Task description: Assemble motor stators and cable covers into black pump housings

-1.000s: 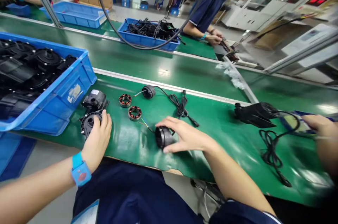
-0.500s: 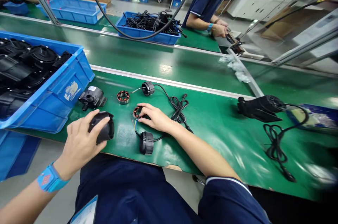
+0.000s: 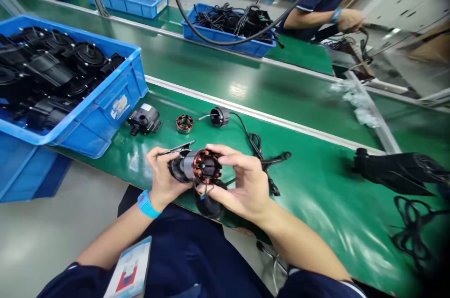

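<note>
My left hand (image 3: 162, 178) is wrapped round a black pump housing (image 3: 178, 170), lifted off the green bench. In my right hand (image 3: 250, 184), thumb and fingers grip a stator (image 3: 206, 167) with copper windings, its open ring facing me. The stator is lined up with the housing's grey inner part; whether they touch, I cannot tell. Below it is a black end cap (image 3: 210, 206), partly hidden by my right hand. Farther back on the bench lie a second stator (image 3: 184, 123), wired to another black cap (image 3: 220, 116), and a small black pump (image 3: 145, 119).
A blue crate (image 3: 126, 87) full of black pumps stands at the left. Coiled black cable (image 3: 258, 145) lies behind my right hand. A larger black pump (image 3: 393, 169) sits at the right. Across the line are a blue bin of cables (image 3: 228, 45) and a co-worker's hand (image 3: 351, 20).
My right hand has raised the stator from the bench to the housing. My left hand has moved right with the housing and turned it. The view has shifted left.
</note>
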{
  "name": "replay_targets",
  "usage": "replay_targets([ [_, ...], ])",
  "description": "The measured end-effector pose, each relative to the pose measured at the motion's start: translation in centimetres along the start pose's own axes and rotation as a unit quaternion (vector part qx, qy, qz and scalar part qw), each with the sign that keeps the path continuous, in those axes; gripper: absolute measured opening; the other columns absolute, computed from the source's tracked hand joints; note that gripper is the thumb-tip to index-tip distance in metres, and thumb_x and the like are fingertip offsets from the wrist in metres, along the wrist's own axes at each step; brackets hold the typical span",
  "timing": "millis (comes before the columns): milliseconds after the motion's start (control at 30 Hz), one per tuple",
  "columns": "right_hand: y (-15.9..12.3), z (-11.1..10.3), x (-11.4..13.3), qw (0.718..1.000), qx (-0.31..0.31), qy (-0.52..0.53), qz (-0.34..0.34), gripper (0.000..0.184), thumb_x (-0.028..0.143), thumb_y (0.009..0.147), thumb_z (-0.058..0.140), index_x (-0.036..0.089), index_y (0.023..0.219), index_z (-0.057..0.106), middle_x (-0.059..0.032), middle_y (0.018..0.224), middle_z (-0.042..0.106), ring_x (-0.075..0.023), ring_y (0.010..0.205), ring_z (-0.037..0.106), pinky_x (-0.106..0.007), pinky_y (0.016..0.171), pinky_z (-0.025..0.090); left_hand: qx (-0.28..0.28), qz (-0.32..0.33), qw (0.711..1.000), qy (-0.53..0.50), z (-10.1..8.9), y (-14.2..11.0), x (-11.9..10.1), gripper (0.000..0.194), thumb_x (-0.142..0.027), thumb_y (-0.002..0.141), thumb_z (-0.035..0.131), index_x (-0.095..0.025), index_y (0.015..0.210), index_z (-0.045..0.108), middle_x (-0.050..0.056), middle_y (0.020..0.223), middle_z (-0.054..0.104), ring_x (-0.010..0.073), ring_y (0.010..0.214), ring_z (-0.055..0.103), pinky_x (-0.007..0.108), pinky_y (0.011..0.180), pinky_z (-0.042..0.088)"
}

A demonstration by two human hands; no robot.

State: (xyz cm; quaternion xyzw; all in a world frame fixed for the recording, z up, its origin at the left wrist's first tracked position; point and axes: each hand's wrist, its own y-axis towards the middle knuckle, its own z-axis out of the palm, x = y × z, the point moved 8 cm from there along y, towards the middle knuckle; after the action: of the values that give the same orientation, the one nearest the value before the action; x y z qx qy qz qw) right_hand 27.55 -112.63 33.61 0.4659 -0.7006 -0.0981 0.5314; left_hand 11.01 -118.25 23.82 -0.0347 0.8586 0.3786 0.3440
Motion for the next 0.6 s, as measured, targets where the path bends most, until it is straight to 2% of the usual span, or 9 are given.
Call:
replay_targets([
  [67,0.3,1.2,-0.7,1.000,0.017,-0.017,0.003,0.056,0.035,0.085,0.083,0.025,0.127,0.049,-0.0163,0.128,0.066,-0.0277,0.121,0.067,-0.045,0.100,0.062,-0.007,0.002,1.000,-0.017,0.1,-0.2,0.0,0.074,-0.059,0.074,0.082,-0.021,0.127,0.047,0.013,0.121,0.043,0.0303,0.118,0.048,0.048,0.095,0.051],
  [167,0.8,2.4,-1.8,0.997,0.038,-0.070,0.006,0.056,0.045,0.086,0.081,0.023,0.127,0.049,-0.0148,0.124,0.068,-0.0262,0.116,0.069,-0.041,0.099,0.062,-0.012,0.008,0.999,-0.052,0.1,0.0,0.0,0.068,-0.066,0.084,0.070,-0.022,0.130,0.045,0.015,0.125,0.049,0.0299,0.119,0.052,0.049,0.099,0.049],
  [267,1.1,2.9,-2.2,0.992,0.051,-0.114,-0.001,0.058,0.050,0.087,0.079,0.021,0.127,0.050,-0.0133,0.118,0.071,-0.0256,0.111,0.071,-0.039,0.096,0.062,-0.014,0.007,0.999,-0.041,0.1,0.3,0.0,0.086,-0.075,0.083,0.066,-0.020,0.144,0.039,0.015,0.122,0.049,0.0291,0.115,0.053,0.046,0.096,0.052],
  [333,1.3,3.2,-2.2,0.987,0.073,-0.141,-0.009,0.060,0.052,0.086,0.079,0.020,0.128,0.051,-0.0133,0.117,0.071,-0.0254,0.107,0.072,-0.038,0.093,0.062,0.007,0.001,0.999,-0.036,0.3,0.4,0.2,0.100,-0.081,0.084,0.057,-0.017,0.155,0.029,0.016,0.121,0.049,0.0284,0.112,0.054,0.046,0.095,0.053],
  [400,1.3,3.4,-2.0,0.982,0.104,-0.158,-0.019,0.061,0.055,0.086,0.077,0.019,0.129,0.052,-0.0137,0.119,0.071,-0.0254,0.106,0.071,-0.038,0.092,0.061,0.032,-0.006,0.998,-0.046,0.5,0.5,0.4,0.105,-0.085,0.085,0.047,-0.016,0.160,0.021,0.018,0.123,0.050,0.0280,0.112,0.054,0.046,0.095,0.053],
  [467,1.1,3.5,-1.9,0.976,0.128,-0.172,-0.029,0.062,0.058,0.088,0.072,0.019,0.132,0.051,-0.0134,0.120,0.072,-0.0251,0.108,0.071,-0.041,0.097,0.058,0.039,-0.005,0.998,-0.055,0.4,0.5,0.4,0.109,-0.086,0.083,0.048,-0.017,0.162,0.019,0.017,0.124,0.051,0.0276,0.112,0.055,0.046,0.095,0.054],
  [600,0.2,3.8,-1.8,0.957,0.173,-0.230,-0.046,0.071,0.062,0.093,0.063,0.014,0.143,0.046,-0.0154,0.133,0.067,-0.0278,0.128,0.062,-0.051,0.115,0.045,0.022,0.005,0.999,-0.041,0.0,0.8,0.0,0.116,-0.082,0.076,0.067,-0.019,0.162,0.020,0.016,0.122,0.053,0.0276,0.110,0.056,0.045,0.094,0.055],
])
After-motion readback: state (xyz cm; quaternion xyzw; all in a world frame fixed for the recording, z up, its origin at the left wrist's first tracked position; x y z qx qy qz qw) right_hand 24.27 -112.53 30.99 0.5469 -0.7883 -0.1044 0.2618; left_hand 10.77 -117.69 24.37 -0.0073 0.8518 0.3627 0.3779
